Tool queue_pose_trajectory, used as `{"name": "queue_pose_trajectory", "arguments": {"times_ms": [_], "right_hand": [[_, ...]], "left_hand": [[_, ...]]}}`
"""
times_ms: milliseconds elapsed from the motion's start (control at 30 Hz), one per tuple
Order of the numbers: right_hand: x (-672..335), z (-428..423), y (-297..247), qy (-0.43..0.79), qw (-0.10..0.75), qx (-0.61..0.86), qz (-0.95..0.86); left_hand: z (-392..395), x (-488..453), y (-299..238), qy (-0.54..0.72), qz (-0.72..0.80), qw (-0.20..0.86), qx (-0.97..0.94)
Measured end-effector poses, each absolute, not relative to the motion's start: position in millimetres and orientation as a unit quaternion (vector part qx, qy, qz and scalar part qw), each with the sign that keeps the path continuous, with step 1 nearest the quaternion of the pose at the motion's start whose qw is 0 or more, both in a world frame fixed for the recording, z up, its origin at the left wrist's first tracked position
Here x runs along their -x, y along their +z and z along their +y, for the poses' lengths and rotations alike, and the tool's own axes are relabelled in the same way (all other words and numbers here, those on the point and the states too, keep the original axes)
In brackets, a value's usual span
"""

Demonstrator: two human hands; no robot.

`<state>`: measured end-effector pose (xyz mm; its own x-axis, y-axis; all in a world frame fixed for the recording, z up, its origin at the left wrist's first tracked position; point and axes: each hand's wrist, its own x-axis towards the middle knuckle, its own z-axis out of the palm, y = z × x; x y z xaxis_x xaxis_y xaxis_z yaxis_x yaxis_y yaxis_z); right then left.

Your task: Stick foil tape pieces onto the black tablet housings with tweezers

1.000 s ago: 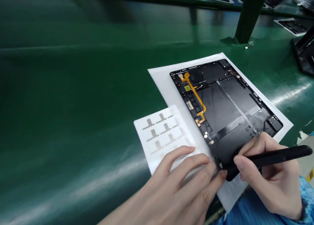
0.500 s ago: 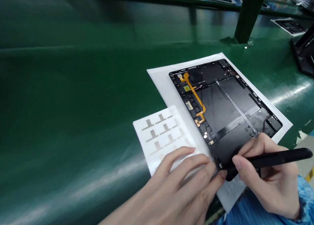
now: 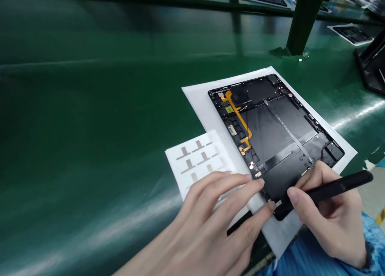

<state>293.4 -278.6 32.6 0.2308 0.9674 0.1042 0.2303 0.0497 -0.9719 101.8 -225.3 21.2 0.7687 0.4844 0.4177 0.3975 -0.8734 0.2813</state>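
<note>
Now my open left hand (image 3: 216, 216), fingers apart, has slid forward to the lower edge of the black tablet chassis (image 3: 285, 127), lying on a white paper sheet (image 3: 198, 103); my right hand (image 3: 331, 224) stays clamped on a slim black pen-shaped tool (image 3: 339, 189).

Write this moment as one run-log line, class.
left hand: fingertips at open tablet edge | right hand: holds black pen-shaped tool at tablet corner

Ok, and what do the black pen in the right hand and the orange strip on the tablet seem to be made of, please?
The black pen looks like matte plastic, though coated metal is possible: it shows only a soft sheen. The orange strip looks like thin, flexible plastic film, with a slight gloss and a bent, ribbon-like shape that lies flat.
</note>
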Motion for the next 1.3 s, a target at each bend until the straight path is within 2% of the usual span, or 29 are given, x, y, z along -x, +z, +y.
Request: {"name": "queue_pose_trajectory", "arguments": {"times_ms": [267,533,867,1100,1300], "right_hand": [[-291.6,-280.0,30.8,0.352,0.527,0.581,-0.511],[-286.3,-283.3,21.8,0.191,0.555,0.548,-0.596],[-294.9,-286.3,21.6,0.243,0.537,0.519,-0.619],[-315.9,-277.5,31.8,0.385,0.509,0.468,-0.611],[-322.6,-267.0,36.6,0.394,0.469,0.457,-0.645]], "left_hand": [[-225.3,-101.2,20.7,0.242,0.232,0.065,-0.940],[-224.6,-105.1,20.1,0.262,0.230,0.076,-0.934],[-227.7,-94.9,4.2,0.282,0.182,0.147,-0.930],[-229.6,-94.9,4.6,0.286,0.180,0.131,-0.932],[-229.3,-96.8,5.4,0.285,0.189,0.131,-0.931]]}}
